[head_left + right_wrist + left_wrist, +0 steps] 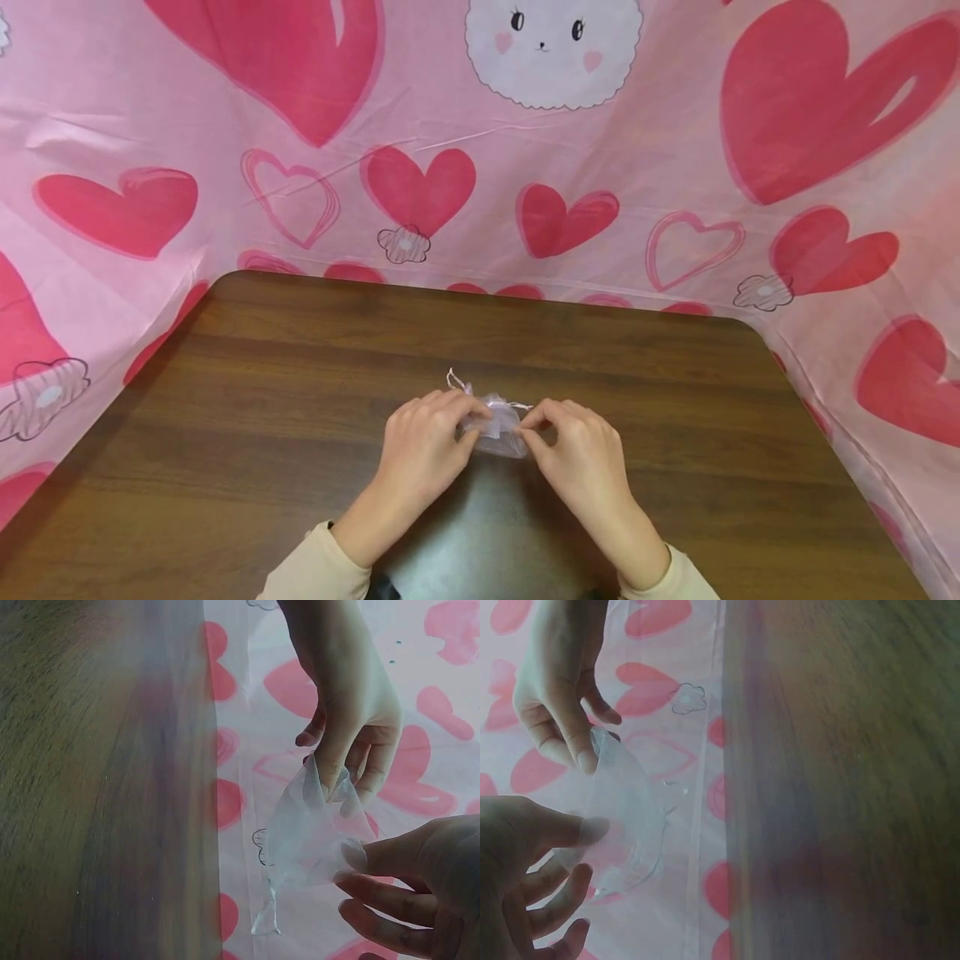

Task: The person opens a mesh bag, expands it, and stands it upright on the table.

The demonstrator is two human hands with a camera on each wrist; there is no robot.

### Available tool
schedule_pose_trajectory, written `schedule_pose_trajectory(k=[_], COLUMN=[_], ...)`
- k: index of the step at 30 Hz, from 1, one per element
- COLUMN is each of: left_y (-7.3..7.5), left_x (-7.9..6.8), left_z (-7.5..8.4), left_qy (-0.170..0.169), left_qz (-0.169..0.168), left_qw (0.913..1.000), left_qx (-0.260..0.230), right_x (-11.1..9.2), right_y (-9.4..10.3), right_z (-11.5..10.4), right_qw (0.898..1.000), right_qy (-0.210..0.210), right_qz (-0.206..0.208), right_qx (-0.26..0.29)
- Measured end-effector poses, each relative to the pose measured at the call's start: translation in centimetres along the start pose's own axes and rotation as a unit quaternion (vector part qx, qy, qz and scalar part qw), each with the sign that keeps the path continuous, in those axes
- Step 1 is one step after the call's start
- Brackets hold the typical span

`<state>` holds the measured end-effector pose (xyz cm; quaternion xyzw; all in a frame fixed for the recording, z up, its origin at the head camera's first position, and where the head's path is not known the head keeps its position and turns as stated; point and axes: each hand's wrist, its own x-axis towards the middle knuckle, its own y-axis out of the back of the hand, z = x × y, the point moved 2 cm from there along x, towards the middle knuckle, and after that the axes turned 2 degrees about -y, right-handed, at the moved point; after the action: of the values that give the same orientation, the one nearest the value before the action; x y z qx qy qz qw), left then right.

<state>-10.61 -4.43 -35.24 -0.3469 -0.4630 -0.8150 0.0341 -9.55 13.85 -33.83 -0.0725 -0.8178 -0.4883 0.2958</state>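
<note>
A small sheer white organza pouch [501, 446] is held up between both hands, above the table. My left hand [423, 437] pinches its left side between thumb and fingers. From the right, my right hand [585, 442] pinches the opposite edge with thumb and index finger. A thin white drawstring [519, 406] sticks out on the far side; another loop of it stands up behind the left fingers. In the right wrist view, the cord end [264, 919] dangles from the pouch [300, 832]. Through the cloth no contents can be made out.
A dark brown wooden table [262, 400] with rounded far corners lies under the hands. Pink cloth [495, 183] printed with red hearts hangs close around its back and sides. Beige sleeves [318, 567] cover the forearms.
</note>
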Motion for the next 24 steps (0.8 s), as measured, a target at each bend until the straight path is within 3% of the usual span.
schedule_pose_trajectory(k=[9,18,24], left_y=[-0.08,-0.14,-0.16], left_x=[-0.03,-0.14,-0.11], left_z=[0.1,0.52,0.59], left_qy=[0.0,0.0,-0.009], left_qz=[0.0,-0.049,-0.042], left_qw=[1.0,0.9988,0.999], left_qx=[0.005,0.005,0.013], right_x=[0.0,0.06,0.09], right_y=[-0.07,-0.22,-0.26], right_z=[0.05,0.26,0.14], right_qw=[1.0,1.0,1.0], right_qy=[0.006,0.007,0.012], right_qz=[0.009,0.011,0.01], right_qx=[-0.004,-0.011,-0.003])
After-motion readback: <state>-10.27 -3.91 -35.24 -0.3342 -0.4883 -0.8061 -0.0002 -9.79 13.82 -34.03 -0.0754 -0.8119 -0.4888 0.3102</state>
